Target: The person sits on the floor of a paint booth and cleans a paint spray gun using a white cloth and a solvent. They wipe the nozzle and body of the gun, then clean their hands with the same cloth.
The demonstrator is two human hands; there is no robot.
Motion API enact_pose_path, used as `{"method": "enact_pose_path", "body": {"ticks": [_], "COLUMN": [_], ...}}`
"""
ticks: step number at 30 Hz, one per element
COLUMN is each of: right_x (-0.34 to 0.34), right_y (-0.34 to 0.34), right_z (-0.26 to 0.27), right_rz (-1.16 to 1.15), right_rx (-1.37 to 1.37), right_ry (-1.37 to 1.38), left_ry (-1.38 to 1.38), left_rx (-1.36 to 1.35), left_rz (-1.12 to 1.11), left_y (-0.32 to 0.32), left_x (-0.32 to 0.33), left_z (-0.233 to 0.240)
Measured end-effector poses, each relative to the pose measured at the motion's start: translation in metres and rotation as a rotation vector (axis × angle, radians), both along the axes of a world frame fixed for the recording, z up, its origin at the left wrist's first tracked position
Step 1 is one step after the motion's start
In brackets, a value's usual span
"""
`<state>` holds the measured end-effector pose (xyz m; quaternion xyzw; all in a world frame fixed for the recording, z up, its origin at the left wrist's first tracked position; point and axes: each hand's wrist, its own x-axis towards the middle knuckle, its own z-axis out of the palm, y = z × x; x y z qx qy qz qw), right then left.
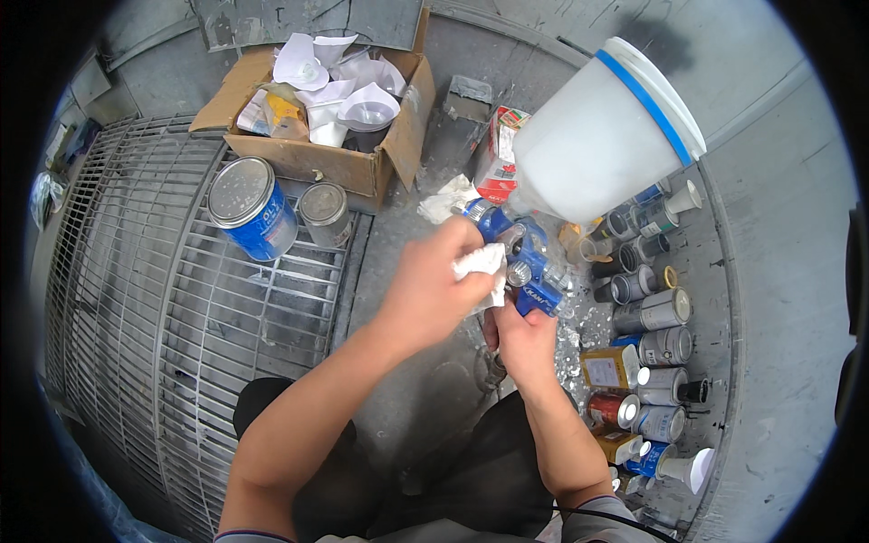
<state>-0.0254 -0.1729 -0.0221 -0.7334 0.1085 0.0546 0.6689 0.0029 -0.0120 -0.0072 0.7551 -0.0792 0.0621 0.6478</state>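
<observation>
My right hand [529,336] grips the handle of a blue gravity-feed paint spray gun [533,265], held out in front of me. A large translucent white paint cup [587,146] with a blue band and white lid sits tilted on top of the gun. Pinched in my left hand [438,278] is a crumpled white paper wipe [483,265], against or close beside the gun's body. Part of the handle is covered by my right hand, and the left fingertips are partly hidden behind the wipe.
A cardboard box [305,153] of used paper strainers and cups stands back left. Nearer, a blue paint can [252,207] and a smaller can [326,214] rest on the metal grating [224,326]. Several paint cans [652,309] line the right wall. Another crumpled wipe [445,198] lies behind the gun.
</observation>
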Motion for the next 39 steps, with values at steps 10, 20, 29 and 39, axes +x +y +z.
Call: {"method": "enact_pose_path", "body": {"ticks": [10, 20, 29, 39], "right_x": [-0.003, 0.01, 0.009, -0.001], "right_y": [0.008, -0.009, -0.014, 0.01], "right_z": [0.0, 0.003, -0.005, 0.002], "right_rz": [-0.031, 0.038, 0.099, 0.077], "right_rx": [-0.005, 0.173, 0.136, 0.003], "right_ry": [-0.024, 0.089, 0.132, 0.125], "left_ry": [0.073, 0.006, -0.557, -0.199], "left_rx": [-0.431, 0.207, 0.191, -0.231], "left_rz": [0.168, 0.209, 0.077, 0.078], "left_y": [-0.035, 0.004, 0.021, -0.001], "left_x": [-0.008, -0.004, 0.018, 0.016], "left_z": [-0.005, 0.014, 0.014, -0.006]}}
